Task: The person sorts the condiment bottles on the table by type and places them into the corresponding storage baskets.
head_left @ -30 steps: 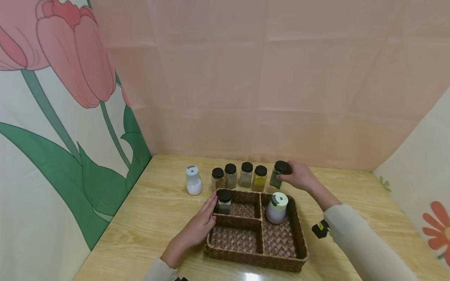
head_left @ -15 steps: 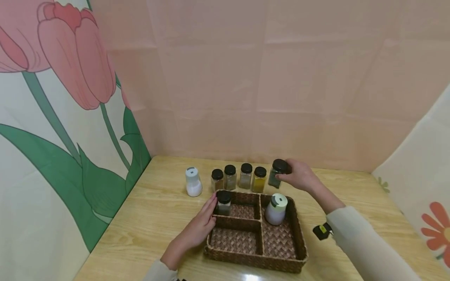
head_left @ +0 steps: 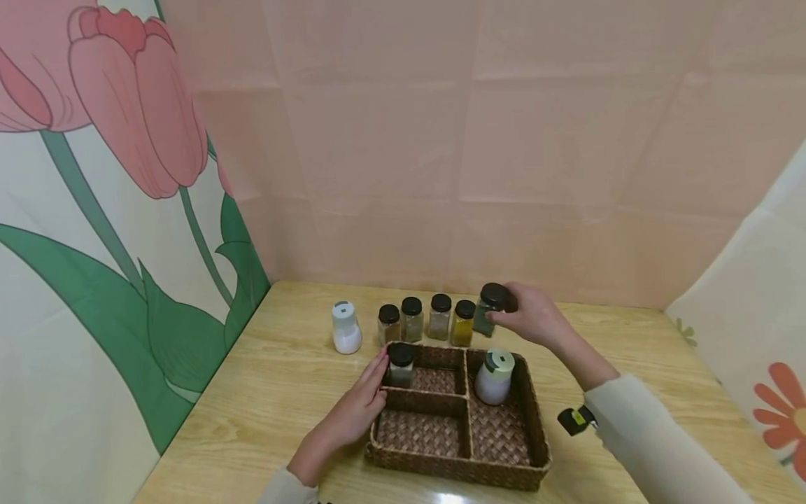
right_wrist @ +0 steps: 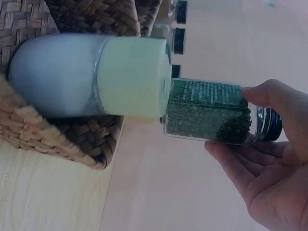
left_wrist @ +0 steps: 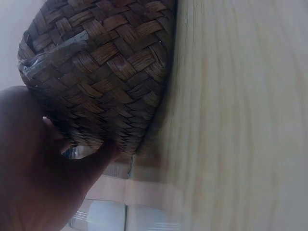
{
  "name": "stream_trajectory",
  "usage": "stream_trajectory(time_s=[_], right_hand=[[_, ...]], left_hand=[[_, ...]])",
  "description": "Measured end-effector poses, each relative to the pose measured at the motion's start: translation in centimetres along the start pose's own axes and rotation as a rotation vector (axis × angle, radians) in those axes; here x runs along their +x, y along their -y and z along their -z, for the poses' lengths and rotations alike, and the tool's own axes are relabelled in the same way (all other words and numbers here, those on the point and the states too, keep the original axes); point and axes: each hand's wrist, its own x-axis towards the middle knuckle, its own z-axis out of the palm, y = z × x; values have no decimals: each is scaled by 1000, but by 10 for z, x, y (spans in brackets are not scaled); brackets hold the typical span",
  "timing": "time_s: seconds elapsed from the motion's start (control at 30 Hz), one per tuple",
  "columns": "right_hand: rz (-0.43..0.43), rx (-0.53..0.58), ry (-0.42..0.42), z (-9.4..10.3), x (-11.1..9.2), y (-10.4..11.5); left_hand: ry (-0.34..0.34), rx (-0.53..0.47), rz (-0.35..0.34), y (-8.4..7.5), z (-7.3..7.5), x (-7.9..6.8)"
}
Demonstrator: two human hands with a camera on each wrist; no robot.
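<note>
My right hand [head_left: 532,313] grips a glass spice jar [right_wrist: 209,111] of dried green herbs near its black lid, thumb on one side and fingers on the other. In the head view the jar leans slightly behind the basket's back right part. My left hand [head_left: 355,406] holds the left wall of a brown woven basket [left_wrist: 110,62], thumb at the rim and fingers along the outside. Inside the basket, a black-lidded jar [head_left: 401,365] stands in the back left compartment. A shaker with a pale green top [head_left: 494,378] stands in the right one.
Behind the basket stand several black-lidded jars, among them a yellow spice jar [head_left: 462,326] and a brown spice jar [head_left: 389,325]. A white shaker [head_left: 346,329] stands to their left on the wooden table [head_left: 252,392]. A pink cloth backdrop [head_left: 472,175] hangs behind.
My right hand has moved a little left with the herb jar, bringing it closer to the yellow spice jar. My left hand and the basket have stayed in place.
</note>
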Motion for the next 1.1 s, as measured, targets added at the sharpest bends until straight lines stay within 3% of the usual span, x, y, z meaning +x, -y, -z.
stream_trajectory(time_s=[1.1], right_hand=[[119, 103, 47, -17, -15, 47]], left_hand=[[8, 3, -5, 1, 0, 0]])
